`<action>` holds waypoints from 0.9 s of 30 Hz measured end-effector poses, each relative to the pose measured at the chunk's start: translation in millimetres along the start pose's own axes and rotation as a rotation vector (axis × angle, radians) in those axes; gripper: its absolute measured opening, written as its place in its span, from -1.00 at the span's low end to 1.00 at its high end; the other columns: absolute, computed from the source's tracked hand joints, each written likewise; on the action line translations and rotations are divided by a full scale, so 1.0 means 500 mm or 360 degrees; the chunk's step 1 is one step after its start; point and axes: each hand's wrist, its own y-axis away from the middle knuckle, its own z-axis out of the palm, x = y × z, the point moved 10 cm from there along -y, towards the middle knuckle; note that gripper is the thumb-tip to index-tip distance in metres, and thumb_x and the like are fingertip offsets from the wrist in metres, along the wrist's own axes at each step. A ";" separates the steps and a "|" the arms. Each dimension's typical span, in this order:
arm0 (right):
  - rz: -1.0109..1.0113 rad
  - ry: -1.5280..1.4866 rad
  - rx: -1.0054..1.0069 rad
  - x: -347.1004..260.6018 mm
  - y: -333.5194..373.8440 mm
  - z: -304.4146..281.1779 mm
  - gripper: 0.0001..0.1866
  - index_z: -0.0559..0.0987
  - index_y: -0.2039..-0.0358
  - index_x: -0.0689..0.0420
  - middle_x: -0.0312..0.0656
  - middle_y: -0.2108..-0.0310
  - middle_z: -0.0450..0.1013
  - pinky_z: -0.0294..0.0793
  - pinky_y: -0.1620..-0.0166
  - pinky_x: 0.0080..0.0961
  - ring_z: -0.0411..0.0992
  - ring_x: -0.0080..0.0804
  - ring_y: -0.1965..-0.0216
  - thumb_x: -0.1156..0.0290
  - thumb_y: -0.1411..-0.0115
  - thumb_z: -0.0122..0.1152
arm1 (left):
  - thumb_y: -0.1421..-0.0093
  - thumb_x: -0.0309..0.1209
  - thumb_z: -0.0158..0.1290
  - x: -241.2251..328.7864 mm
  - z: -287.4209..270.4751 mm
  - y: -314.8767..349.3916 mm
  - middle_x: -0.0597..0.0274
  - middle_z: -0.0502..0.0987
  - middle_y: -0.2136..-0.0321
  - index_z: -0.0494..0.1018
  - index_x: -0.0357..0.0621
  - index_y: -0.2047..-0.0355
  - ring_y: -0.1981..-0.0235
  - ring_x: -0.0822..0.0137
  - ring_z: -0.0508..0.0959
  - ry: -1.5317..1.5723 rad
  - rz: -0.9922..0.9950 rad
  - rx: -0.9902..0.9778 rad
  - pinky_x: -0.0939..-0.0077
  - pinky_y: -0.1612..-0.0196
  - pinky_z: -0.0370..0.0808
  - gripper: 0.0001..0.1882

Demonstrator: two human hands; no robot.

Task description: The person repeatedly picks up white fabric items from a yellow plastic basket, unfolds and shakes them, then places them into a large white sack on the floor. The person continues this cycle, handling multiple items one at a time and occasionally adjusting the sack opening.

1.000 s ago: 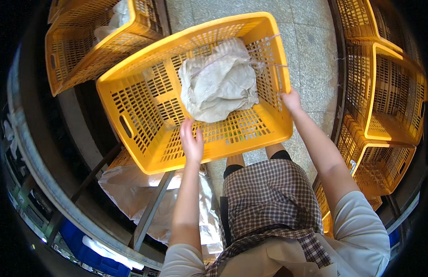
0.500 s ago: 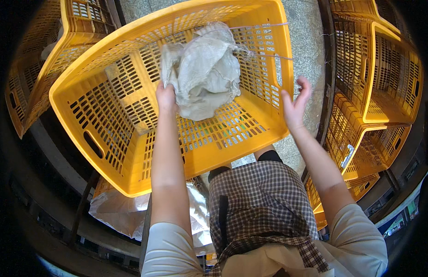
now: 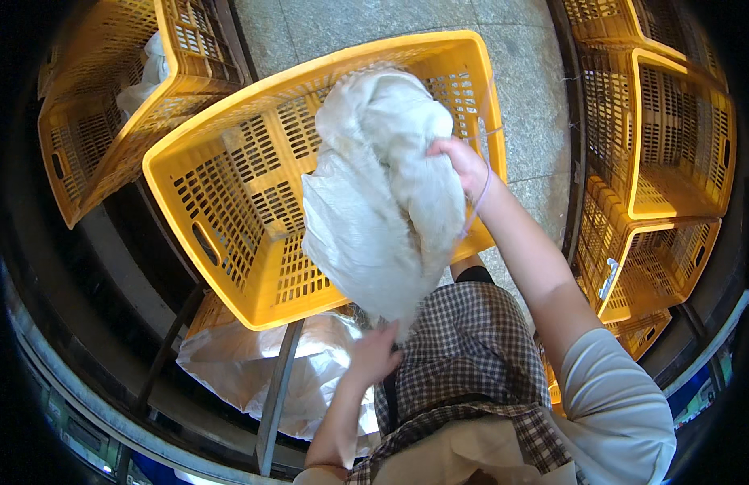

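Note:
A whitish woven sack (image 3: 382, 178), crumpled and partly unfolded, stretches from inside a yellow slatted crate (image 3: 253, 311) over its near rim toward my apron. My right hand (image 3: 462, 164) grips the sack's bunched right side near the crate's right end. Lower down, close to my apron, my left hand (image 3: 373, 356) is closed at the sack's narrowed near end, somewhat blurred. A thin pinkish string (image 3: 481, 198) runs from the crate's right side past my right wrist. Below the sack, part of the crate's floor is hidden.
Yellow crates (image 3: 633, 202) stand stacked along the right. Another tilted crate (image 3: 107, 153) at the left has whitish cloth (image 3: 144, 85) in it. Silvery sheeting (image 3: 253, 356) lies below, beside a metal bar (image 3: 276, 404). Grey stone floor (image 3: 374, 20) shows beyond the crate.
My left hand has pulled from inside the crate toward my body, drawing the sack out longer. My right hand, open and outside before, now grips the sack. The crate appears shifted rightward.

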 end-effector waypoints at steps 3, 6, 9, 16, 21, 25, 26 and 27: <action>-0.0110 0.0240 -0.0396 0.022 0.091 0.087 -0.50 0.42 0.11 0.33 -0.12 0.28 0.46 0.50 0.18 -0.37 0.48 -0.30 0.30 0.63 0.19 -0.02 | 0.05 -0.56 0.08 -0.053 -0.175 0.013 -0.04 0.36 0.02 0.29 -0.21 -0.03 0.00 0.08 0.39 0.0274 0.0070 0.0789 0.24 -0.06 0.33 -0.45; -0.0099 0.0722 -0.0391 0.078 0.149 0.128 -0.45 0.42 0.08 0.30 -0.23 0.29 0.46 0.45 0.22 -0.53 0.43 -0.48 0.29 0.63 0.22 0.01 | 0.01 -0.59 0.11 -0.087 -0.332 -0.047 -0.07 0.19 -0.12 0.00 -0.31 -0.18 -0.19 0.14 0.18 0.0867 0.0490 0.1418 0.31 -0.20 0.13 -0.24; 0.0128 0.0772 -0.0537 0.150 0.216 0.156 -0.43 0.41 0.07 0.29 -0.26 0.28 0.45 0.41 0.19 -0.57 0.41 -0.52 0.25 0.64 0.24 0.02 | 0.04 -0.42 0.18 -0.151 -0.354 -0.275 -0.22 0.12 -0.14 -0.17 -0.36 -0.23 -0.19 0.03 0.15 0.1249 0.0054 0.1306 0.23 -0.22 0.09 -0.06; 0.0426 0.0489 -0.0718 0.169 0.383 0.110 -0.26 0.32 -0.05 0.34 -0.08 0.03 0.38 0.32 -0.05 -0.41 0.36 -0.33 0.03 0.58 0.27 0.28 | -0.16 -0.49 -0.12 -0.193 -0.407 -0.498 0.07 0.35 0.18 0.19 -0.18 -0.03 0.21 0.28 0.39 0.2568 0.0504 0.1037 0.49 0.20 0.38 -0.60; 0.0010 0.0369 -0.0274 -0.007 0.427 -0.024 -0.23 0.29 -0.05 0.36 -0.01 0.09 0.41 0.46 0.06 -0.40 0.45 -0.26 0.13 0.19 0.10 0.35 | -0.21 -0.41 -0.28 -0.356 -0.570 -0.246 0.17 0.41 0.48 0.36 -0.24 0.42 0.47 0.32 0.43 0.1572 -0.0063 0.1988 0.41 0.34 0.45 -0.77; -0.0382 0.2447 0.1381 -0.248 0.425 -0.217 -0.34 0.38 0.04 0.36 0.05 0.22 0.47 0.46 0.12 -0.40 0.49 -0.21 0.23 0.11 0.02 0.27 | -0.25 -0.50 -0.25 -0.436 -0.647 0.054 0.11 0.46 0.26 0.30 -0.33 0.13 0.26 0.25 0.49 0.1502 0.0083 0.2659 0.38 0.16 0.48 -0.77; -0.0211 0.2551 0.1276 -0.264 0.399 -0.242 -0.44 0.49 0.15 0.27 0.05 0.31 0.49 0.44 0.15 -0.36 0.50 -0.16 0.28 0.12 0.07 0.29 | -0.24 -0.51 -0.21 -0.451 -0.658 0.104 0.13 0.46 0.27 0.30 -0.33 0.12 0.26 0.23 0.49 0.1635 0.0183 0.2663 0.37 0.15 0.49 -0.77; -0.0144 0.2967 0.1471 -0.290 0.381 -0.253 -0.55 0.54 0.21 0.21 0.04 0.35 0.50 0.43 0.19 -0.32 0.49 -0.13 0.28 0.18 0.09 0.27 | -0.23 -0.46 -0.15 -0.439 -0.678 0.148 0.13 0.47 0.28 0.36 -0.31 0.15 0.24 0.27 0.50 0.1104 -0.0054 0.2577 0.40 0.17 0.48 -0.77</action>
